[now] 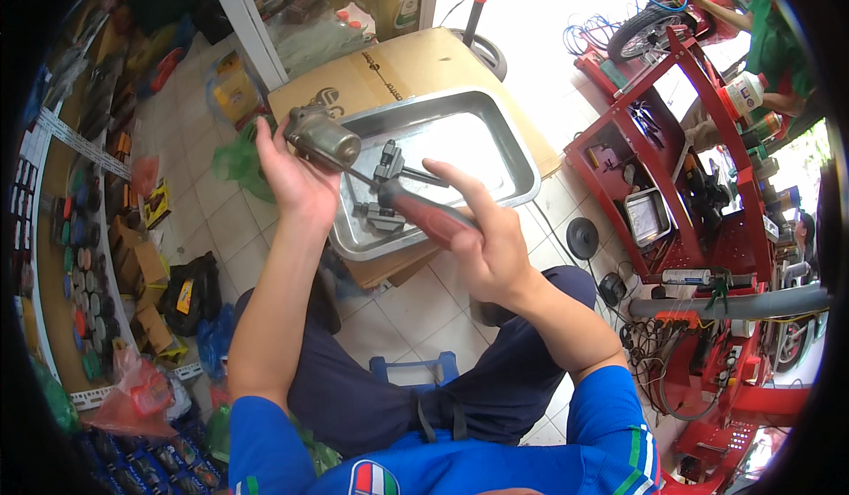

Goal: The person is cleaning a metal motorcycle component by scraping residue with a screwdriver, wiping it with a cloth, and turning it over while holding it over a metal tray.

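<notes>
Grime coats the grey metal part (323,137) clamped in your left hand (296,181); your right hand (486,247) grips the red-handled screwdriver (424,212), its tip at that part.

Under your metal tray sits a flat brown carton (398,66) with a dark printed logo. Behind it stands a yellow oil jug (393,1) with a green-and-white label. On your right, the red rack holds a white bottle (741,95) with a red cap.

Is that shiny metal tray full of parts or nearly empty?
Nearly empty. The metal tray shows mostly bare shiny floor; only a few small metal parts lie near its front left corner.
</notes>
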Demonstrator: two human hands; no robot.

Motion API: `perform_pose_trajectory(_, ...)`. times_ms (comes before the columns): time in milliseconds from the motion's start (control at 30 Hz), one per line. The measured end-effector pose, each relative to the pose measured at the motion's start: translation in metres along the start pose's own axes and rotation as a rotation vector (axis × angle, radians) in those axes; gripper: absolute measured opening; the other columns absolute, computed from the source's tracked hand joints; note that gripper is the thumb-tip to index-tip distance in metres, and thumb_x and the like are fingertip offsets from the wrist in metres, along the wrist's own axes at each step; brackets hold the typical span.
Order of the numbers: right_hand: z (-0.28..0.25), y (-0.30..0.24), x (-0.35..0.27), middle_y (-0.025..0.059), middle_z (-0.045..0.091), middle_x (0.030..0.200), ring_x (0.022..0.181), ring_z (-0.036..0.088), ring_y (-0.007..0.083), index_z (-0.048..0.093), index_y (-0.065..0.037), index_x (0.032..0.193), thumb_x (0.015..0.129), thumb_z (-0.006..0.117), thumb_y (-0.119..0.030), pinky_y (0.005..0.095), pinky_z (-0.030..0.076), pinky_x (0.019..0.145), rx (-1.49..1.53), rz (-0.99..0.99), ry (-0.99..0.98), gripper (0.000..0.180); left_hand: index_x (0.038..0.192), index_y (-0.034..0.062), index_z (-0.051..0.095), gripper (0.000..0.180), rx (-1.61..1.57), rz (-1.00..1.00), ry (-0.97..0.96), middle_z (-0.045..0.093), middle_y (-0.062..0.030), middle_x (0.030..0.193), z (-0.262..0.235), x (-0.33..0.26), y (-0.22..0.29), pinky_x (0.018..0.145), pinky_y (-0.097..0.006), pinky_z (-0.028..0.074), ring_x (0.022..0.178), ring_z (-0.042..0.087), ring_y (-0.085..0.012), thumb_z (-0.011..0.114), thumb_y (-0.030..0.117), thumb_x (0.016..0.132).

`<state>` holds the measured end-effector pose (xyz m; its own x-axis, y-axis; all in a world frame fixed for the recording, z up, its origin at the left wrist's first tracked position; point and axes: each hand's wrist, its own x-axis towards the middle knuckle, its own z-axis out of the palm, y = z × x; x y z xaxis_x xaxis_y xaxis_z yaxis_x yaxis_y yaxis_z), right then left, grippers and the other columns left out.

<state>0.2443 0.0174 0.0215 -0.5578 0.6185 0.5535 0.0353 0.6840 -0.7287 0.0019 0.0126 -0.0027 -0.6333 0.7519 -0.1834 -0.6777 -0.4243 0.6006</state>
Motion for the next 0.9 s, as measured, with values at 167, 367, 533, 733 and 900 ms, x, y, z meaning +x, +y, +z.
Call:
perform_pose_trajectory(167,-0.013,-0.023,0.006,0.0078,0.059,0.075,0.063,0.058,0.0205,0.043,-0.005,0.147,0.087,0.075,-0.019,0.0322,0.047,0.061,-0.071,0.243,-0.042,0.069,0.14,0.0065,0.042,0.066,-0.012,-0.007,0.01,0.055,-0.0175,0.129,-0.003,0.001,0.004,0.097,-0.057,0.05,0.114,0.059,-0.0376,0.045,0.059,0.1)
perform_pose_trajectory(367,-0.003,-0.013,0.011,0.0083,0.053,0.083,0.073,0.056,0.0201,0.048,-0.004,0.143,0.083,0.082,-0.02,0.0317,0.048,0.069,-0.156,-0.035,0.031,0.071,0.14,0.0063,0.042,0.066,-0.018,0.007,0.008,0.058,-0.0169,0.126,0.002,-0.001,0.009,0.097,-0.052,0.051,0.113,0.061,-0.0342,0.044,0.059,0.101)
perform_pose_trajectory(533,0.0,0.001,0.002,0.002,0.044,0.058,0.051,0.048,0.0207,0.047,-0.004,0.144,0.096,0.068,-0.018,0.0303,0.048,0.059,-0.004,0.209,0.043,0.054,0.14,0.0064,0.042,0.066,-0.014,-0.002,0.025,0.058,-0.0159,0.125,0.009,-0.007,0.013,0.097,-0.05,0.051,0.112,0.061,-0.0318,0.043,0.06,0.101)
perform_pose_trajectory(733,0.001,-0.005,0.006,0.0059,0.059,0.084,0.076,0.057,0.0181,0.042,0.001,0.146,0.083,0.081,-0.021,0.0296,0.048,0.077,-0.226,-0.165,0.055,0.077,0.127,0.0095,0.047,0.056,-0.062,-0.01,-0.013,0.06,-0.0108,0.115,0.008,-0.01,0.012,0.089,-0.044,0.055,0.103,0.064,-0.0266,0.047,0.059,0.101)
perform_pose_trajectory(900,-0.004,-0.012,0.001,0.0056,0.056,0.062,0.054,0.052,0.0164,0.044,0.001,0.145,0.093,0.073,-0.029,0.0271,0.047,0.061,-0.091,0.052,-0.03,0.067,0.128,0.0119,0.047,0.055,-0.068,-0.026,0.0,0.061,-0.0091,0.115,0.004,-0.009,0.013,0.089,-0.043,0.055,0.103,0.063,-0.023,0.046,0.06,0.101)
